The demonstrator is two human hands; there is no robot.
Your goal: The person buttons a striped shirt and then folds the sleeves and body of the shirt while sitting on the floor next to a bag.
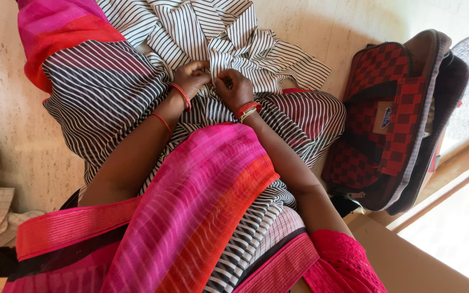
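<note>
Close together, the left hand point(191, 76) and right hand point(233, 87) both pinch a fold of the striped shirt point(213, 32) between curled fingers point(199, 68), the shirt spread over the lap and floor point(6, 108), a checked bag point(392, 119) lying well apart.

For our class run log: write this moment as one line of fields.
left hand: pinching striped shirt | right hand: pinching same shirt | hands: close together | checked bag: beside, untouched

Pink and red sari point(202, 190) with striped cloth, red bangles point(181, 95) on both wrists, short pink sleeve point(343, 255)
</note>
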